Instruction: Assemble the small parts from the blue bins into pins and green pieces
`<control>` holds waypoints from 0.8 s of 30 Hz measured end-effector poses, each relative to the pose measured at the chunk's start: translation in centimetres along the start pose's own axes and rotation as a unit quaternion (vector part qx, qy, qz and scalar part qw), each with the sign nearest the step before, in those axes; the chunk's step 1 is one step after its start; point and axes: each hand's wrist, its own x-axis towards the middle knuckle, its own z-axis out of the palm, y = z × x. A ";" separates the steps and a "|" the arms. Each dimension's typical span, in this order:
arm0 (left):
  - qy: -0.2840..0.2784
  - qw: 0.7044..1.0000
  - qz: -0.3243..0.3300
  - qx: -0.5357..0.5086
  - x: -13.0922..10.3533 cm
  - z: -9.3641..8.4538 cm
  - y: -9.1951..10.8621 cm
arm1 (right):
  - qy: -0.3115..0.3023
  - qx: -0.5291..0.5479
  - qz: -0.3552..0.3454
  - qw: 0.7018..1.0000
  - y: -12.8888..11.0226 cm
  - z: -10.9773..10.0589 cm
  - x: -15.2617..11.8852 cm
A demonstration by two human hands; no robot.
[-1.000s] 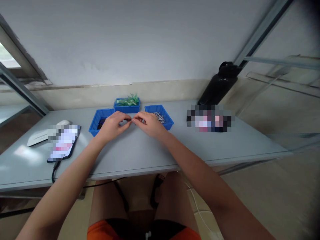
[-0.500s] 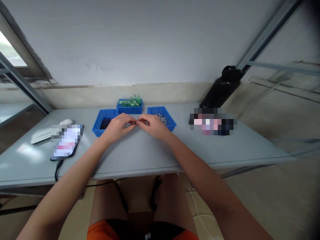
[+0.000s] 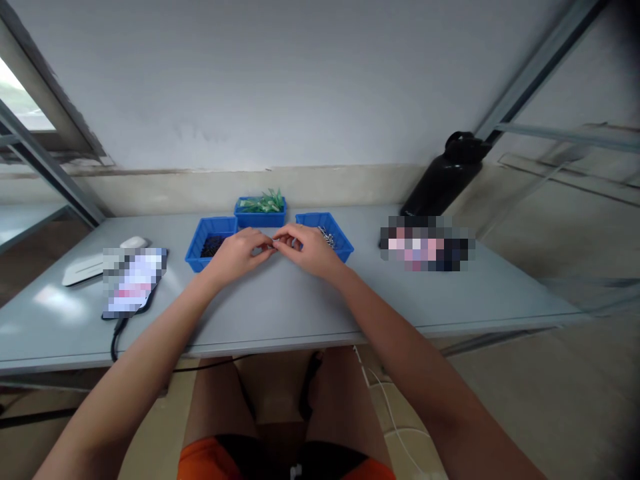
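Observation:
My left hand (image 3: 245, 251) and my right hand (image 3: 303, 245) meet fingertip to fingertip above the middle of the table. Both are closed in a pinch, and whatever lies between the fingertips is too small to make out. Beside my left hand stands a blue bin (image 3: 196, 244) with small dark pieces (image 3: 211, 247) in it. Partly behind my right hand is another blue bin (image 3: 342, 235) holding shiny metal pieces (image 3: 327, 236). Farther back, a smaller blue bin (image 3: 260, 219) contains green, leaf-like plastic strips (image 3: 267, 202).
On the left of the grey table (image 3: 280, 313) lie a phone (image 3: 135, 283) with a black cable (image 3: 116, 337), a white flat object (image 3: 83, 270) and a small white case (image 3: 134, 243). A black bottle (image 3: 440, 180) and a blurred-out item (image 3: 425, 245) are at right.
Both hands stay pinched together at almost the same spot. The fingers of my right hand have shifted slightly, and the view has moved a little.

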 end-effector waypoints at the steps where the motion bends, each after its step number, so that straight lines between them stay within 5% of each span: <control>1: -0.002 1.000 -0.003 0.000 0.0 0.0 0.0 | 0.001 -0.009 -0.002 1.000 0.1 0.0 0.0; 9: 0.058 0.997 -0.023 -0.036 0.2 -0.4 0.2 | -0.030 -0.032 0.035 0.998 0.8 -0.7 0.2; 16: 0.085 0.994 0.015 -0.060 0.3 -0.5 0.9 | -0.089 -0.050 -0.012 0.995 0.7 0.3 0.0; 24: 0.106 0.993 -0.014 -0.048 0.2 -0.6 0.5 | -0.032 -0.047 0.003 0.998 0.5 -0.8 0.0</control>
